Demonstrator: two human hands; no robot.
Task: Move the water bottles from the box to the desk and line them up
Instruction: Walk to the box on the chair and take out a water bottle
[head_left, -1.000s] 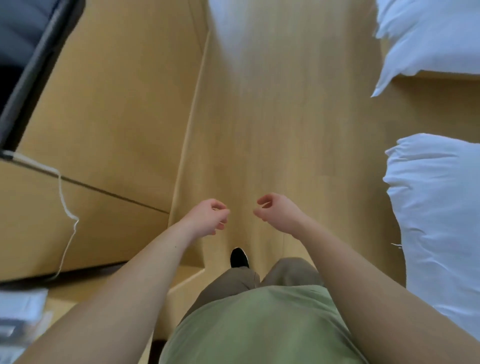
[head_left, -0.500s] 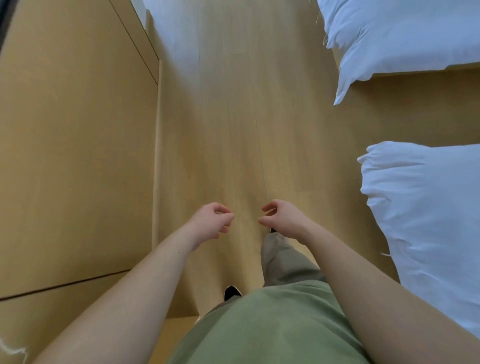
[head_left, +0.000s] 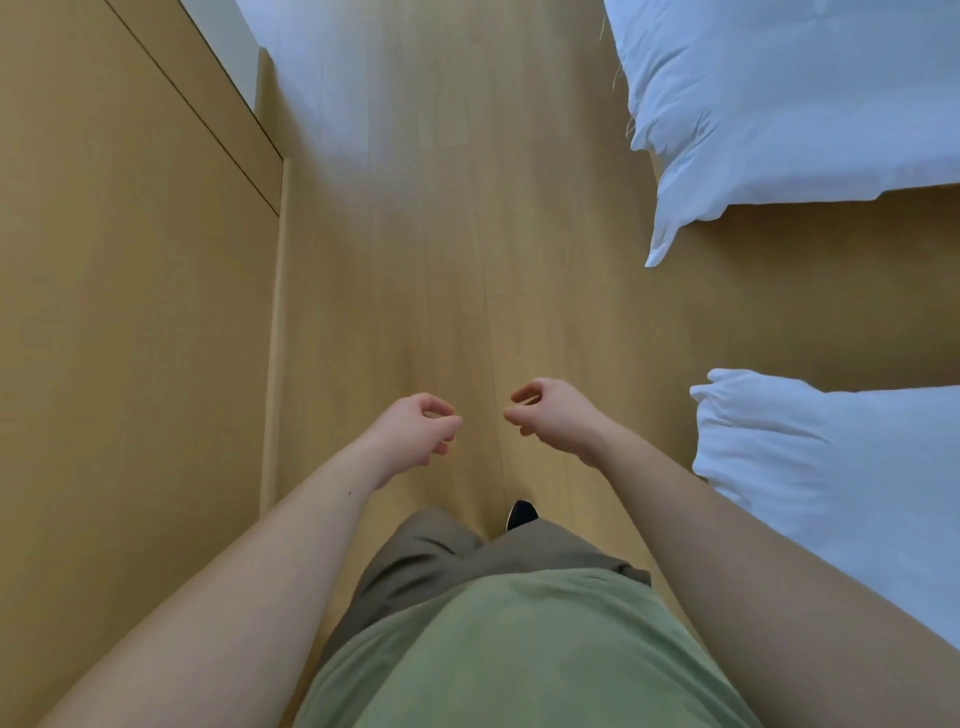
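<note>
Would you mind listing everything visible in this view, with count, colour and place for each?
floor: one, light wood, running up the middle of the view
wooden panels: one run of panels, tan, along the left side
white bedding: two pieces, white, one at upper right and one at right middle
water bottles, box, desk: none in view
shoe: one tip showing, black, on the floor below the hands
trousers: one pair, brown, bottom centre
shirt: one, green, bottom centre
left hand: one, fingers loosely curled, holds nothing, centre
right hand: one, fingers loosely curled, holds nothing, centre
</note>
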